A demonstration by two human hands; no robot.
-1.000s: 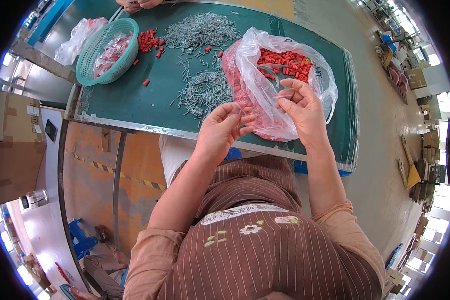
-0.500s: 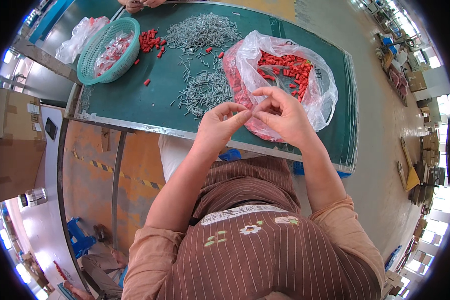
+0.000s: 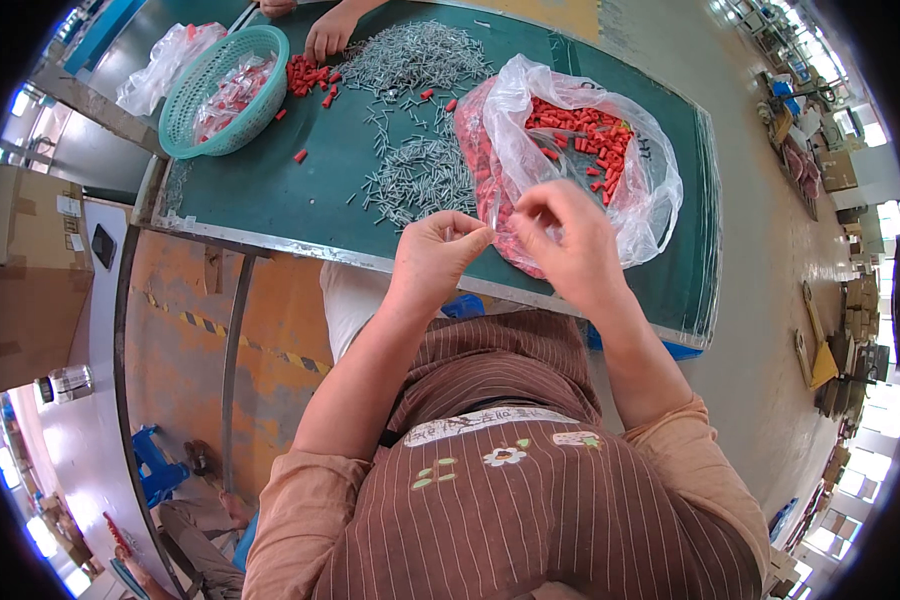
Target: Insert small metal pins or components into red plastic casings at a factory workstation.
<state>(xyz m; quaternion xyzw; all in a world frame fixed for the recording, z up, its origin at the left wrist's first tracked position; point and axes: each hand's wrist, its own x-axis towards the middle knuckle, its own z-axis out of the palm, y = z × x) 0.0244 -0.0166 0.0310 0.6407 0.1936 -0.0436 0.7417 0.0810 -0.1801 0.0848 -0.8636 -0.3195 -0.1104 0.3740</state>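
Observation:
My left hand [image 3: 438,258] is closed in a pinch above the table's near edge, with thumb and forefinger together. Whatever sits between those fingertips is too small to make out. Just to its right, my right hand [image 3: 575,245] is curled, thumb near the forefinger and slightly blurred; I cannot make out anything in it. Both hands are in front of a clear plastic bag [image 3: 656,215] with red plastic caps [image 3: 602,135] inside. Left of the bag lie loose grey metal pins [image 3: 417,180], with a larger heap of pins [image 3: 415,57] behind them.
A green basket [image 3: 170,128] with small clear packets stands at the far left of the green table [image 3: 240,200]. Loose red caps [image 3: 308,76] lie beside it. Another person's hand [image 3: 330,35] reaches over them. A cardboard box [image 3: 30,280] and a phone [image 3: 103,246] are at the left.
My right hand has drawn slightly apart from my left, its fingers curling more. The other person's hand has come down to the red caps by the basket. The view has shifted slightly.

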